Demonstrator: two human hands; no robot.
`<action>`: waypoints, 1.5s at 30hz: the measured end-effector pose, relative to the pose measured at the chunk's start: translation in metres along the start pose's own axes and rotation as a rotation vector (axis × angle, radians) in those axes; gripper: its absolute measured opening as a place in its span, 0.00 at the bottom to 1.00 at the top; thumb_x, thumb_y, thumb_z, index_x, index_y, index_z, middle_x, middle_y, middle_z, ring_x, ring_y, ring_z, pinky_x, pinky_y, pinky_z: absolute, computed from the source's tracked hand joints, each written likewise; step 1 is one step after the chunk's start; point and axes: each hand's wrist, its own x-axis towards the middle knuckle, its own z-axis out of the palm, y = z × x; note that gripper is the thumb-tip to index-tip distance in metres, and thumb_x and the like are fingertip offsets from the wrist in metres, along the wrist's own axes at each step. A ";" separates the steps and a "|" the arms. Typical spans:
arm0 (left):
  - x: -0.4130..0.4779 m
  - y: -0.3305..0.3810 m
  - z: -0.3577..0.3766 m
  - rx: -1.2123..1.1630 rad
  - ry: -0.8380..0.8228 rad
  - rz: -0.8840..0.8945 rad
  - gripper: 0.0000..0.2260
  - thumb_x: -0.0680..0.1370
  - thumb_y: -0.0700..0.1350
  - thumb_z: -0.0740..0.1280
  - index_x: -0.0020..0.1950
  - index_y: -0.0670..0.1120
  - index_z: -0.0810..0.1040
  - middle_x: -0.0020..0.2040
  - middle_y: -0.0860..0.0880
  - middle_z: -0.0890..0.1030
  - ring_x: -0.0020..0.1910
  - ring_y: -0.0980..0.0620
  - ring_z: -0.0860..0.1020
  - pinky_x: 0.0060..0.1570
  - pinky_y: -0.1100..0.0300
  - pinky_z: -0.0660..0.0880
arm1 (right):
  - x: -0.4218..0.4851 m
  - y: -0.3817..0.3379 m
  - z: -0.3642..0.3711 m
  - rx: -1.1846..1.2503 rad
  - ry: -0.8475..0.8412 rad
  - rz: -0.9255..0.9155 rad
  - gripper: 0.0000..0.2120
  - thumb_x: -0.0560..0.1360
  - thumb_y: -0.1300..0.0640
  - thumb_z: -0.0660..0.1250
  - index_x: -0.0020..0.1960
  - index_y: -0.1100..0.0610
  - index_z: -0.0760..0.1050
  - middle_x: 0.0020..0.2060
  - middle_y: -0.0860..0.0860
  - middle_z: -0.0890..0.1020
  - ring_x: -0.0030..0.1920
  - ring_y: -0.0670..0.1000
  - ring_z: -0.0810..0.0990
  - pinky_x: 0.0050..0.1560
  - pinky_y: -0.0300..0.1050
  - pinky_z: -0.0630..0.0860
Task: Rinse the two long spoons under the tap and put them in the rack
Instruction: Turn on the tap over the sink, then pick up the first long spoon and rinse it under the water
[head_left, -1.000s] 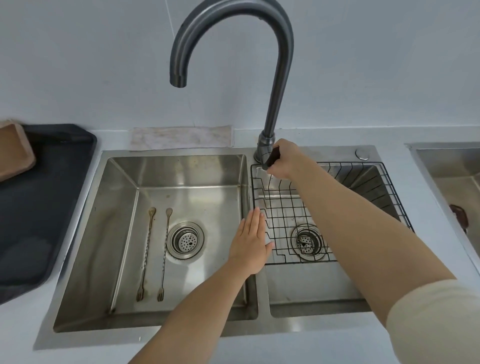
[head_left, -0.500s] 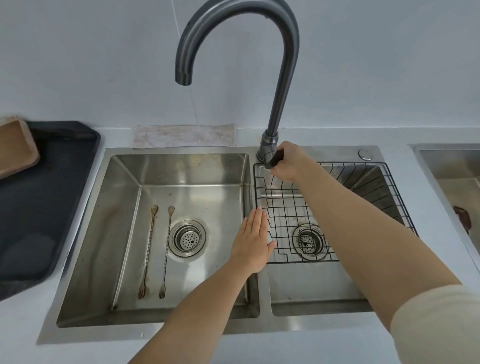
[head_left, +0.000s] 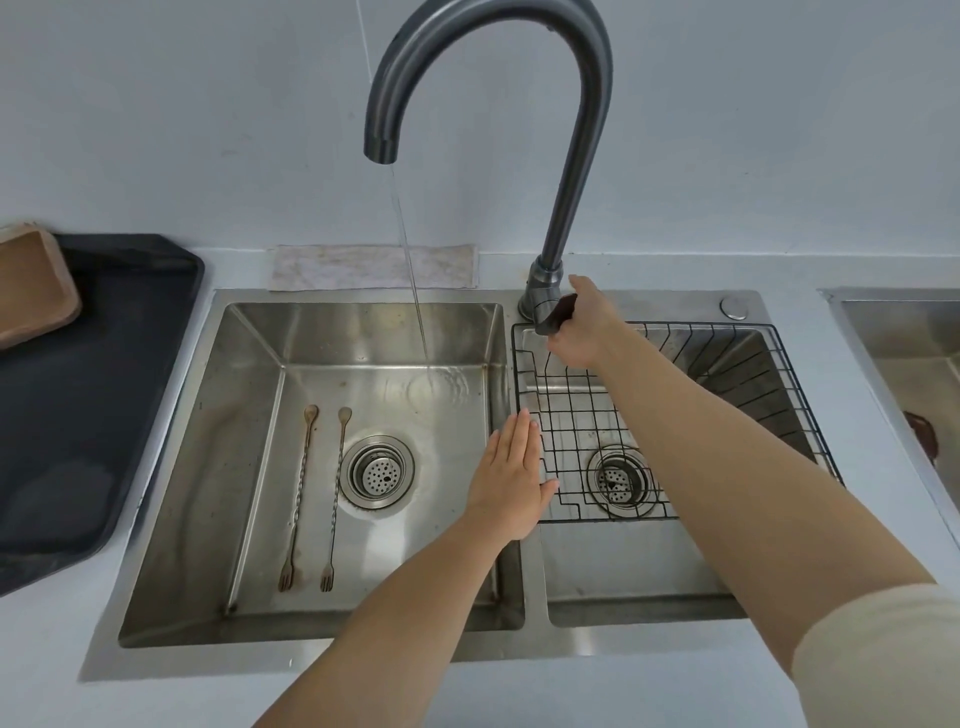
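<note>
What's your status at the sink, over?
Right hand grips the tap lever, left hand open at the divider. Water running; two long spoons lie untouched on basin floor. Nothing blocks the rack.

text check | nothing readable turned up anywhere, tbh | tap (head_left: 579, 156): no brand mark I could make out | sink (head_left: 182, 662) rim: no stamp or numbers showed | dark tray (head_left: 104, 415) on the left: no label on it either
</note>
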 end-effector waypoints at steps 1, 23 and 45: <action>0.000 -0.001 -0.001 0.003 -0.003 0.005 0.31 0.79 0.56 0.47 0.70 0.42 0.32 0.74 0.44 0.34 0.73 0.48 0.33 0.69 0.55 0.33 | 0.002 0.001 -0.001 0.057 -0.020 0.013 0.17 0.78 0.46 0.55 0.45 0.60 0.71 0.36 0.52 0.76 0.35 0.48 0.76 0.38 0.37 0.74; -0.075 -0.187 0.010 -0.212 -0.058 -0.664 0.11 0.76 0.42 0.58 0.56 0.41 0.72 0.55 0.40 0.78 0.54 0.40 0.76 0.47 0.51 0.74 | 0.023 0.196 0.055 -1.019 -0.135 0.040 0.06 0.76 0.64 0.56 0.41 0.59 0.68 0.31 0.52 0.71 0.30 0.47 0.70 0.31 0.38 0.67; -0.055 -0.241 0.075 -0.313 -0.138 -0.681 0.08 0.75 0.43 0.59 0.48 0.41 0.76 0.49 0.41 0.81 0.49 0.40 0.79 0.38 0.56 0.69 | 0.120 0.326 0.100 -1.526 -0.053 0.002 0.16 0.69 0.67 0.65 0.26 0.58 0.63 0.27 0.52 0.72 0.32 0.52 0.73 0.22 0.39 0.61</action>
